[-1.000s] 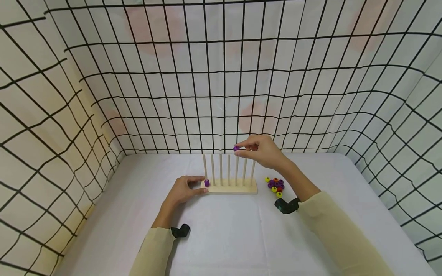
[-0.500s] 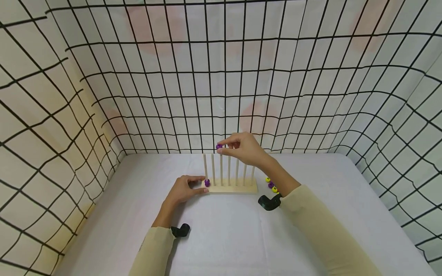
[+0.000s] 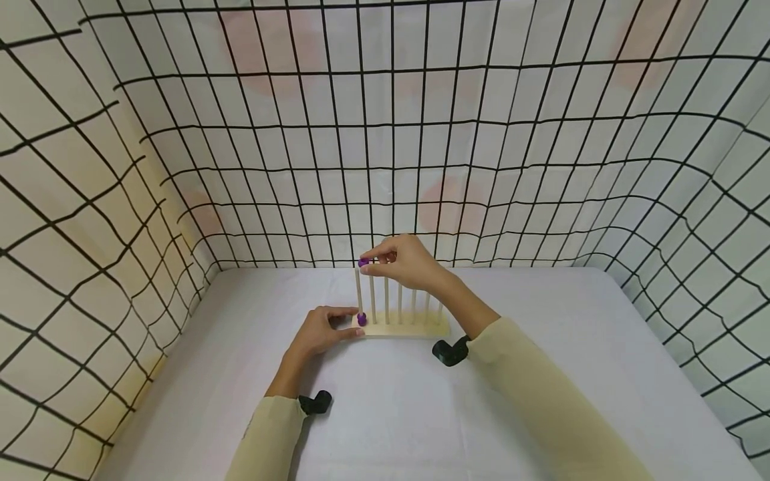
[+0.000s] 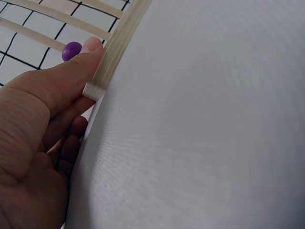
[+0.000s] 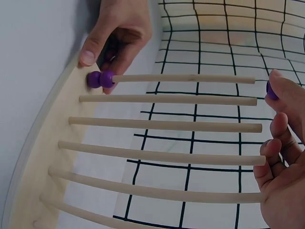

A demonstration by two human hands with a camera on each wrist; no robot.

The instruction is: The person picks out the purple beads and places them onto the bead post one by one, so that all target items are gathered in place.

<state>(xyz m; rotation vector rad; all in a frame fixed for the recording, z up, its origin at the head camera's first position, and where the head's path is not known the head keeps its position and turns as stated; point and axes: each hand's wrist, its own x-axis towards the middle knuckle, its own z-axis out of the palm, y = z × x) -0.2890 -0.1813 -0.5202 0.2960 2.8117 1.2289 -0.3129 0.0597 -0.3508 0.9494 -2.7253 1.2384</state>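
A pale wooden peg board (image 3: 409, 330) with several upright pegs stands on the table in the head view. My left hand (image 3: 319, 331) grips its left end, the thumb (image 4: 90, 47) on the near edge. Two purple beads (image 5: 101, 79) sit stacked at the foot of the leftmost peg (image 5: 190, 78). My right hand (image 3: 406, 262) pinches another purple bead (image 3: 363, 262) between thumb and index finger. That bead is close to the top of the leftmost peg; in the right wrist view a small gap shows between them. The right hand partly covers the tops of other pegs.
A white cloth covers the table (image 3: 373, 427). Black grid netting (image 3: 391, 147) over white sheeting rises behind and at both sides. Black wrist cameras (image 3: 451, 351) sit on both wrists. The loose bead pile at the right is hidden behind the right forearm.
My right hand has carried the purple bead leftward along the peg tops to the leftmost peg. The forearm now covers the loose beads. My left hand has stayed on the board.
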